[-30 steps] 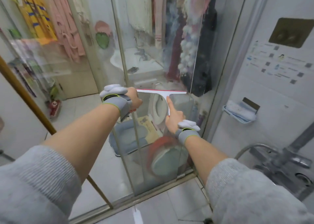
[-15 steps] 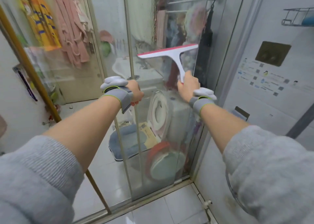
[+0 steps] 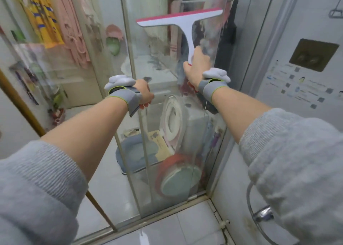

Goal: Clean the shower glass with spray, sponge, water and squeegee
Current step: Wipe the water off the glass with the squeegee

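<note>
Head view, looking down both outstretched arms at the shower glass (image 3: 167, 114). The right hand (image 3: 196, 68) is up high, fingers curled tight around the lower end of the squeegee (image 3: 182, 24) handle. The white handle rises straight up out of the fist, and the wide blade sits well above the hand, near the top of the pane, its red edge uppermost and tilted slightly, right end higher than left. The blade lies against the glass or just off it; which one I cannot tell from here.

Over on the left, the left hand (image 3: 143, 92) sits lower, curled around the metal edge strip of the glass door (image 3: 138, 133), with something red peeking out beneath the fingers; what it is cannot be made out. Both wrists carry grey straps with a pale lump on top, and both arms end in grey sleeves (image 3: 37, 179) pushed up to the forearm.

Through the pane: a toilet (image 3: 173, 118) with its seat raised, a blue mat (image 3: 137, 152) on the floor, a red-rimmed basin (image 3: 176, 176) leaning near the bottom of the glass, and pink and yellow towels (image 3: 55, 18) hanging at upper left. At lower right a chrome hose (image 3: 259, 215) loops in front of the tiled wall (image 3: 306, 87).
</note>
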The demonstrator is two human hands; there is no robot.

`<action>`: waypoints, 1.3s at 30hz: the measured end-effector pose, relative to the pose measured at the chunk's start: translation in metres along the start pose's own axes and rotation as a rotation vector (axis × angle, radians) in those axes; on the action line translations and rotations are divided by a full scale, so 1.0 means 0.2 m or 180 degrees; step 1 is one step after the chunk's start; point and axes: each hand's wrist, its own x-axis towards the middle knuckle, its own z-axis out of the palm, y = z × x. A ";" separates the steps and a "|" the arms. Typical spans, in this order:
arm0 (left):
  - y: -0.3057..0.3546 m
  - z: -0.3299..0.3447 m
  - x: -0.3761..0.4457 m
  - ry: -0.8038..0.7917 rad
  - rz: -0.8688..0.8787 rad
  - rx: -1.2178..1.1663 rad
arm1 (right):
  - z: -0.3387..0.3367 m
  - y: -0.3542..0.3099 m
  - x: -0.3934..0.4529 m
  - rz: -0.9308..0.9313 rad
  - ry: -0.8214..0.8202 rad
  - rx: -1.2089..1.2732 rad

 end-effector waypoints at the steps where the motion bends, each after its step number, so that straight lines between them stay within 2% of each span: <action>1: -0.01 0.03 -0.01 -0.0014 0.0021 0.0026 | 0.03 0.00 -0.02 -0.0027 0.0048 0.0044; 4: -0.04 0.22 0.05 -0.0278 -0.0034 0.0007 | 0.20 0.12 -0.11 0.0079 -0.0066 0.0098; 11: -0.22 0.66 0.13 -0.0506 -0.0038 -0.0024 | 0.58 0.46 -0.40 0.0435 -0.0336 -0.0161; 21: -0.78 1.69 0.25 -0.0936 -0.0183 0.0124 | 1.31 1.03 -0.84 0.0803 -0.0204 -0.0128; 27: -1.02 2.23 0.34 -0.0944 -0.0112 0.0191 | 1.82 1.50 -1.25 0.1060 -0.0536 -0.0328; 29: -1.12 2.41 0.36 -0.0936 -0.0148 0.0284 | 1.99 1.60 -1.35 0.1091 -0.0535 -0.0230; 36: -1.41 2.97 0.29 -0.0925 -0.0178 0.0132 | 2.34 1.73 -1.44 0.0817 0.0127 0.0242; 39: -1.47 3.11 0.27 -0.0849 -0.0183 0.0069 | 2.49 1.83 -1.57 0.0830 0.0022 0.0229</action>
